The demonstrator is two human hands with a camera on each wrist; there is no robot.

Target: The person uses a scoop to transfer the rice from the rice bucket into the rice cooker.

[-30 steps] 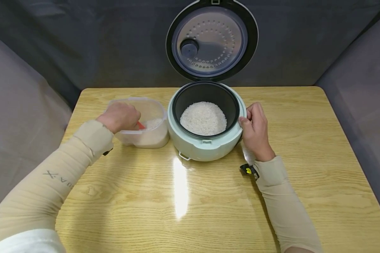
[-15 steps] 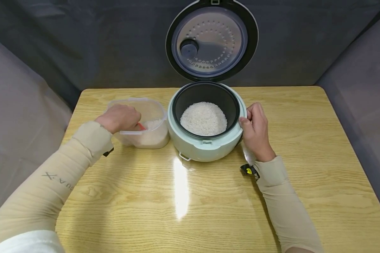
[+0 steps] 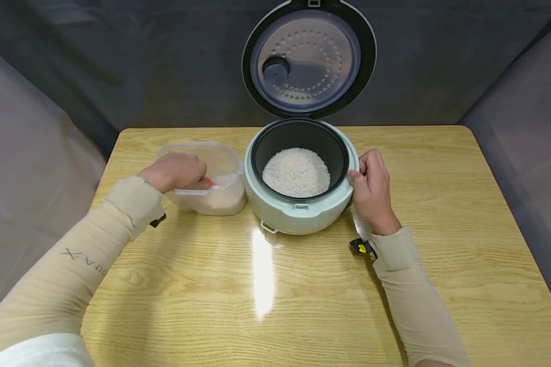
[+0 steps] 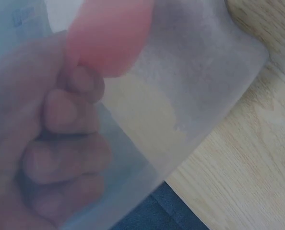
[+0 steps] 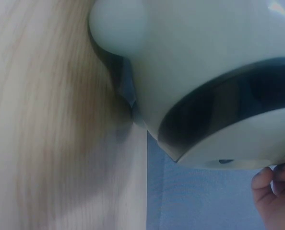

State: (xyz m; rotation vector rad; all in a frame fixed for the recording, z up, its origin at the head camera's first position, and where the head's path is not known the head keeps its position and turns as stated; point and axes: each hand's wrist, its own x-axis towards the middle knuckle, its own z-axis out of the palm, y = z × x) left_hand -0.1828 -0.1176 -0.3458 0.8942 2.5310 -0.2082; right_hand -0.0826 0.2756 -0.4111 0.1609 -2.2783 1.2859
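My left hand [image 3: 176, 171] reaches down into a clear plastic container [image 3: 220, 203] of white rice [image 3: 225, 179], gripping a red scoop [image 3: 209, 181]. Through the container's hazy wall, the left wrist view shows curled fingers and the scoop [image 4: 111, 38] against the rice; the scoop's contents are hidden. Beside the container stands a pale green rice cooker [image 3: 298, 219], its dark inner pot [image 3: 294, 130] holding a mound of rice [image 3: 296, 172]. My right hand [image 3: 373, 193] grips the cooker's right rim, thumb on the edge. Only some fingers [image 5: 262, 178] show in the right wrist view.
The cooker's lid [image 3: 309, 56] stands raised behind the pot. A small white latch or handle [image 3: 269, 228] juts from the cooker's lower front. The wooden table [image 3: 202, 295] ends at a dark curtain [image 3: 179, 66] behind.
My left hand has shifted slightly rightward inside the container with the red scoop. My right hand keeps its hold on the cooker, which stays in place.
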